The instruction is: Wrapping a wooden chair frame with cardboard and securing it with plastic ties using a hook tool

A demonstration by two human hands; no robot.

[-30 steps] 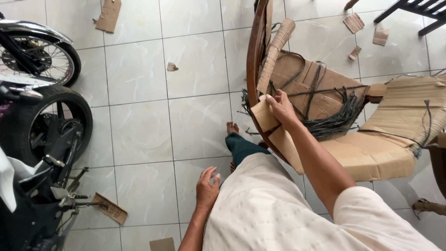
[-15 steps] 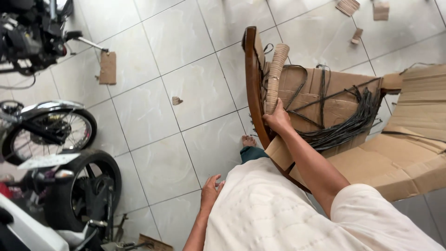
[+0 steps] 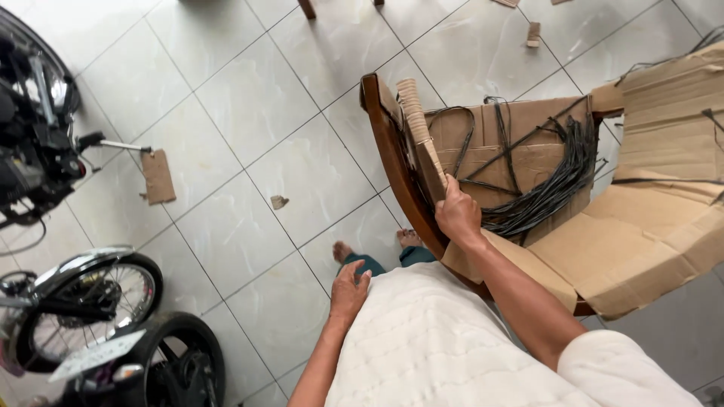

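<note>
While the right hand point(image 3: 457, 213) grips the pale woven rattan strip point(image 3: 419, 128) on the dark curved wooden chair frame point(image 3: 392, 158), black loose strands point(image 3: 550, 188) lie unwoven on the cardboard; left hand point(image 3: 348, 290) rests open-fingered on the thigh.

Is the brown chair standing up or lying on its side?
On its side. The chair has its curved wooden frame on the tiled floor, and the right hand grips its wrapped rail.
</note>
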